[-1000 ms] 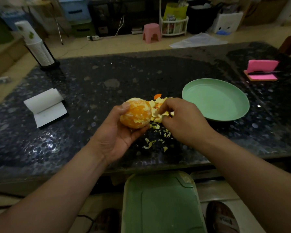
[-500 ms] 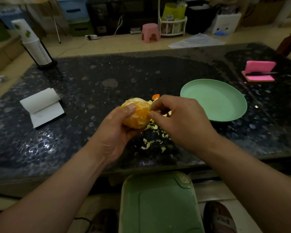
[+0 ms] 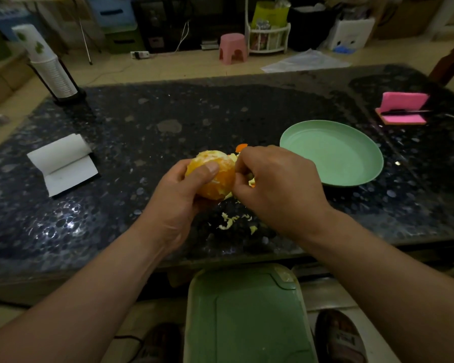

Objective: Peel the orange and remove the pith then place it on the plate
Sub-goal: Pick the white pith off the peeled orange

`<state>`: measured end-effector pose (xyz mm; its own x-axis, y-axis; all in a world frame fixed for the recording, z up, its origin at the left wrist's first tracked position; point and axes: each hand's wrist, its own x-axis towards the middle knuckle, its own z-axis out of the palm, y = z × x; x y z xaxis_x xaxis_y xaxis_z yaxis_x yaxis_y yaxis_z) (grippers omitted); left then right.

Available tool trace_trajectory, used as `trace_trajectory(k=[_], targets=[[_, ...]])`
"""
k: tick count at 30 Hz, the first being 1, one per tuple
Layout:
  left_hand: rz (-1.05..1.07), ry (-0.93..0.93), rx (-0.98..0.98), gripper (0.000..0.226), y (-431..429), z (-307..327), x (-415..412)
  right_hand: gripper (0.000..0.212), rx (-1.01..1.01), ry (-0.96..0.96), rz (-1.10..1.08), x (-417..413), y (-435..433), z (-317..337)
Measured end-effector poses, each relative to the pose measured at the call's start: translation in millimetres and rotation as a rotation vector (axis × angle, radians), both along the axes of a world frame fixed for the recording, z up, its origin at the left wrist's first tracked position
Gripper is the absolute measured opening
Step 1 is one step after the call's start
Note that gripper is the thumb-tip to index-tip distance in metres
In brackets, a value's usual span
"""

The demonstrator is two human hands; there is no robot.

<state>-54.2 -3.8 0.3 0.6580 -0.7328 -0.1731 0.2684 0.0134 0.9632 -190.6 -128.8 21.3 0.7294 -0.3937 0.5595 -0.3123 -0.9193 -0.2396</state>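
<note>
White paper cups (image 3: 53, 72) stand stacked on a dark base at the far left corner of the black speckled table (image 3: 199, 111); nearer, a white pad of paper (image 3: 63, 163) lies with its top sheet curled back; on the floor beyond the table stands a pink stool (image 3: 232, 49). The left hand (image 3: 178, 203) comes up from below and holds the orange (image 3: 215, 176) above the table's near middle, thumb laid across its top and fingers cupped beneath; the fruit is mostly bare of peel, with pale pith clinging in patches. The right hand (image 3: 278, 189) touches the orange's right side, its fingers curled and its thumb and forefinger closed against the surface in a pinch; what lies between the tips I cannot tell. Pale pith scraps (image 3: 233, 221) lie scattered on the table just under the two hands; a small piece of orange peel (image 3: 241, 147) shows just behind the right hand's knuckles. The green plate (image 3: 333, 155) sits on the table just right of the hands, apart from the orange; farther right, a pink folded pad (image 3: 401, 108) holds a dark, thin tool whose kind I cannot tell. A green plastic lid (image 3: 247, 315) sits below the table's near edge, between the forearms.
</note>
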Motion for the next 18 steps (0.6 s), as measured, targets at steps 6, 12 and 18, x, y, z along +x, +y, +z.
trace_trajectory(k=[6, 12, 18], targets=[[-0.031, 0.107, -0.066, 0.06, 2, 5, 1, 0.006, 0.556, -0.021, -0.02, -1, -13, -1], [0.008, 0.322, -0.166, 0.059, 10, 8, 14, 0.018, 1.682, -0.198, 0.096, 3, -38, -2], [0.044, 0.34, -0.177, 0.067, 12, 8, 22, 0.007, 1.501, -0.011, 0.036, 7, -43, -16]])
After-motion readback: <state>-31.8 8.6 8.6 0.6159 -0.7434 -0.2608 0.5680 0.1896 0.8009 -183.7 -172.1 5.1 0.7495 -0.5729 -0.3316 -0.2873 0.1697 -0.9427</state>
